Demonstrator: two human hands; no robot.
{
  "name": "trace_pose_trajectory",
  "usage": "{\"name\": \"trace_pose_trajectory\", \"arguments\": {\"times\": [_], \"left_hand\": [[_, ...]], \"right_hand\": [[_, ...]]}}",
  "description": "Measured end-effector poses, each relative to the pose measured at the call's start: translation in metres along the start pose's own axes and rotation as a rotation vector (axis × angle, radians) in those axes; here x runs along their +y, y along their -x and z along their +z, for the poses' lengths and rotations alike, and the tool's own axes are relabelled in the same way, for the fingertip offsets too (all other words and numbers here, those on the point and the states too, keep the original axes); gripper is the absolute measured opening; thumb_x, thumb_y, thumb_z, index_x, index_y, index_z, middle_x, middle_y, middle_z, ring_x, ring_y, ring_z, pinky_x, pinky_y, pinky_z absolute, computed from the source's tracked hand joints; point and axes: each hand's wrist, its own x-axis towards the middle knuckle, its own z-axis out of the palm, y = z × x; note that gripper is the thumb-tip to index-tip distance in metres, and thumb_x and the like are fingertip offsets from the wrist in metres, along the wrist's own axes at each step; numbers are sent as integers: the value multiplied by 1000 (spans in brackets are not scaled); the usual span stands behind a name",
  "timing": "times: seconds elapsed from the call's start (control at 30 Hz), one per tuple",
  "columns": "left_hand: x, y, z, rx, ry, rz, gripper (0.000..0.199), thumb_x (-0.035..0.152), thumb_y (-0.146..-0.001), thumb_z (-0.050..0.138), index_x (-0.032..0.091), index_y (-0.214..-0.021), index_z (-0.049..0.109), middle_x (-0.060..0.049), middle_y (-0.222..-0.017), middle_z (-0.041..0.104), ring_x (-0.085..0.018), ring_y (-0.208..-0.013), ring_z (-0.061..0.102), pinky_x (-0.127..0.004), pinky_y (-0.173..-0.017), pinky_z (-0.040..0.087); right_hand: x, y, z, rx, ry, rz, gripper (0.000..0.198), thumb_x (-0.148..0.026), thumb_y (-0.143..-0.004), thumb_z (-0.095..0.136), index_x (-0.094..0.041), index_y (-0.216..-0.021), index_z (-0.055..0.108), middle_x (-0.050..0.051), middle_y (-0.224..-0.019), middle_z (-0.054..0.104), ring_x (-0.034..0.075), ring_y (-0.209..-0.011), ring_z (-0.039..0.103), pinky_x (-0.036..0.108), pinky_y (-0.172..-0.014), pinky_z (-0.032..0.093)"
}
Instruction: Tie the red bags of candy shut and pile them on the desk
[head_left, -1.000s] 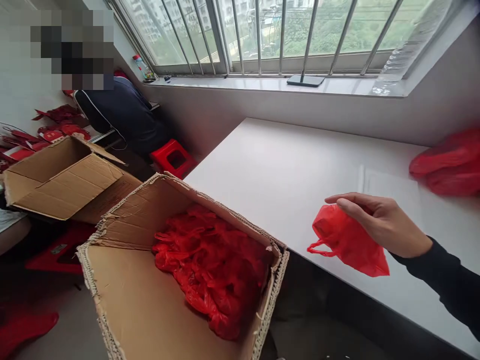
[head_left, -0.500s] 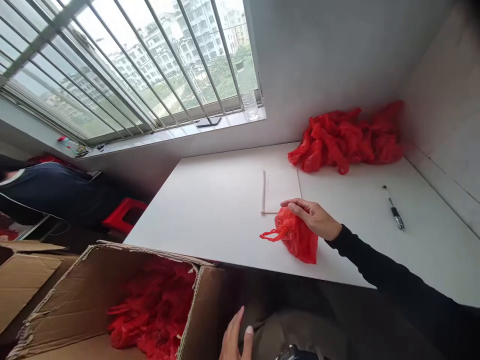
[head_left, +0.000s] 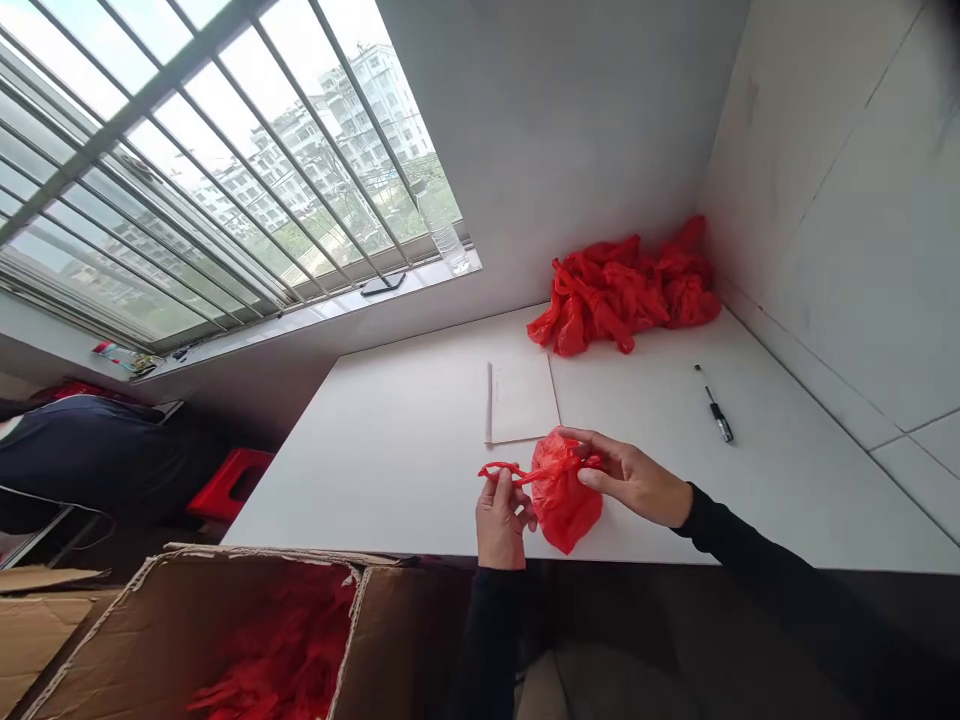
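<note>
A red plastic bag rests near the front edge of the white table. My left hand pinches the twisted handle loop at its left side. On the bag's right, my right hand has thumb and fingers closed around the other part of the bag's top. Just behind the bag lies a pale paper booklet. What the bag contains cannot be seen.
Several red bags are heaped against the wall. A pen lies uncapped on the right. An open cardboard box with red bags stands front left, beyond it a red stool and a person in dark clothing.
My left hand has risen from below the table edge and taken hold of the bag's handle. My right hand has gone from resting on the bag to gripping it. The view has shifted.
</note>
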Motion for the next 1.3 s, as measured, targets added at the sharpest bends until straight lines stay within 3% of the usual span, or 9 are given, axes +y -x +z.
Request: {"name": "trace_pose_trajectory", "arguments": {"times": [0.13,0.33,0.47,0.67,0.87,1.03,1.17,1.3], "left_hand": [[13,3,2,9,103,111,25,40,-96,61,15,-96,58,4,-69,53,-10,-58,55,-20,-46,43],[28,7,1,2,181,185,24,38,-96,61,15,-89,57,3,-69,56,-12,-62,60,-23,-50,48],[35,1,-3,-3,187,195,24,37,-98,59,15,-88,57,3,-67,56,-13,-63,62,-24,-52,49],[52,-21,-2,-51,162,222,25,38,-95,62,15,-85,58,4,-64,55,-12,-60,60,-24,-54,49],[56,-21,-8,-177,70,273,34,52,-84,70,19,-91,67,-1,-75,62,-17,-72,61,-31,-62,52],[36,-19,2,-267,-227,267,30,39,-79,81,19,-100,78,-12,-112,70,-23,-96,62,-36,-84,50],[31,-27,23,-323,-359,401,27,43,-85,75,26,-104,80,-11,-125,66,-28,-121,54,-42,-108,38],[41,-32,34,-333,-390,471,33,50,-93,63,27,-110,79,-11,-123,67,-29,-123,56,-42,-108,39]], "right_hand": [[7,9,-5,120,120,12,47,-41,-98,56,-25,-142,57,6,-114,71,25,-105,66,43,-98,51],[11,21,-6,263,261,45,34,-44,-97,54,-23,-119,70,3,-87,72,22,-77,67,38,-78,54],[8,38,-13,366,258,81,34,-49,-98,51,-24,-108,71,-1,-74,65,18,-61,62,33,-64,50],[3,51,-13,481,176,107,36,-53,-98,52,-23,-105,70,-2,-68,59,16,-56,55,32,-60,47],[-4,29,-15,505,-1,78,44,-59,-94,60,-20,-114,66,-2,-72,58,16,-63,56,32,-63,49],[-2,18,-15,489,-181,109,57,-58,-89,69,-19,-129,59,-2,-72,56,16,-68,55,32,-63,50],[4,15,-5,530,-220,114,42,-54,-90,71,-19,-113,68,3,-86,62,16,-75,55,30,-66,49],[0,2,0,616,-299,61,38,-59,-96,59,-22,-93,65,7,-110,66,21,-103,60,36,-87,52]]}}
